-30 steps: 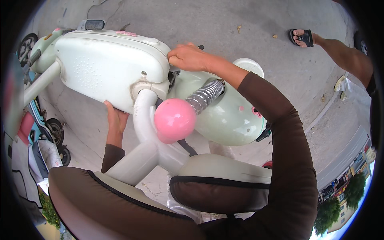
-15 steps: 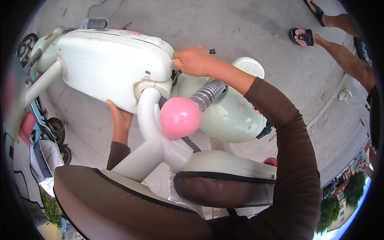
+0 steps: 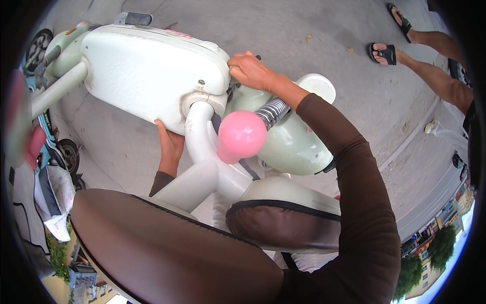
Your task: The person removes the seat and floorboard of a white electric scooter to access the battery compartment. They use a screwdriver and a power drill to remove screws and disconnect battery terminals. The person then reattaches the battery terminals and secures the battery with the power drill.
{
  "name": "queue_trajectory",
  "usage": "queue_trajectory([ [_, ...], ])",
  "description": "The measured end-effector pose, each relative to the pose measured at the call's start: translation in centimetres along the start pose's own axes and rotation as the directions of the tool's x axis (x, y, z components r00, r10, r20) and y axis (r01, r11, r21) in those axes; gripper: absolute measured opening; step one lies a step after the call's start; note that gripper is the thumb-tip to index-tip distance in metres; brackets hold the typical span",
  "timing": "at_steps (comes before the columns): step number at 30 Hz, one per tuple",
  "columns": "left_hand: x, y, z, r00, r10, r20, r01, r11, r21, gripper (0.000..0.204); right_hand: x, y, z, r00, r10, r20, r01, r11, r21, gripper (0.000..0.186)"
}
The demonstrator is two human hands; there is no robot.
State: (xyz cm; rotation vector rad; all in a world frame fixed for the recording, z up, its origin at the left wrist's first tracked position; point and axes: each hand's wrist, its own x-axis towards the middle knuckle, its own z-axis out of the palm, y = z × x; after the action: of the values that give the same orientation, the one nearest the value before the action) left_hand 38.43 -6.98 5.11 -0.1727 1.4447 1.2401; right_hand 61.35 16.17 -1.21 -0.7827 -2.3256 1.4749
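Touching white case [image 3: 152,71]: left hand [image 3: 171,143], right hand [image 3: 251,70], each grip unclear; pink ball [image 3: 243,134], cushion [image 3: 167,238] nearer.

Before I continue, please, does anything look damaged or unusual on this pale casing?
Yes: brownish marks beside the joint where the white curved tube meets the casing. They stand out against the pale shell; whether dirt or wear, I cannot tell.

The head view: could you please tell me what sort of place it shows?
Probably an outdoor street or paved yard: grey pavement lies underneath, while green trees and a pale building show at the lower right.
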Motion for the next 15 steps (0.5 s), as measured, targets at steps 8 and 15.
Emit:
queue_trajectory([
  [8,0.9,-1.1,-1.2,0.997,-0.017,-0.078,0.021,0.999,0.049,0.085,-0.2,-3.2,-2.3,0.972,0.207,0.115,-0.172,0.951,-0.256,0.033],
  [15,0.2,-1.4,-0.3,0.991,0.073,-0.116,-0.07,0.997,0.031,0.081,-0.3,-1.2,-1.0,0.993,0.104,0.064,-0.103,0.995,-0.01,0.035],
])
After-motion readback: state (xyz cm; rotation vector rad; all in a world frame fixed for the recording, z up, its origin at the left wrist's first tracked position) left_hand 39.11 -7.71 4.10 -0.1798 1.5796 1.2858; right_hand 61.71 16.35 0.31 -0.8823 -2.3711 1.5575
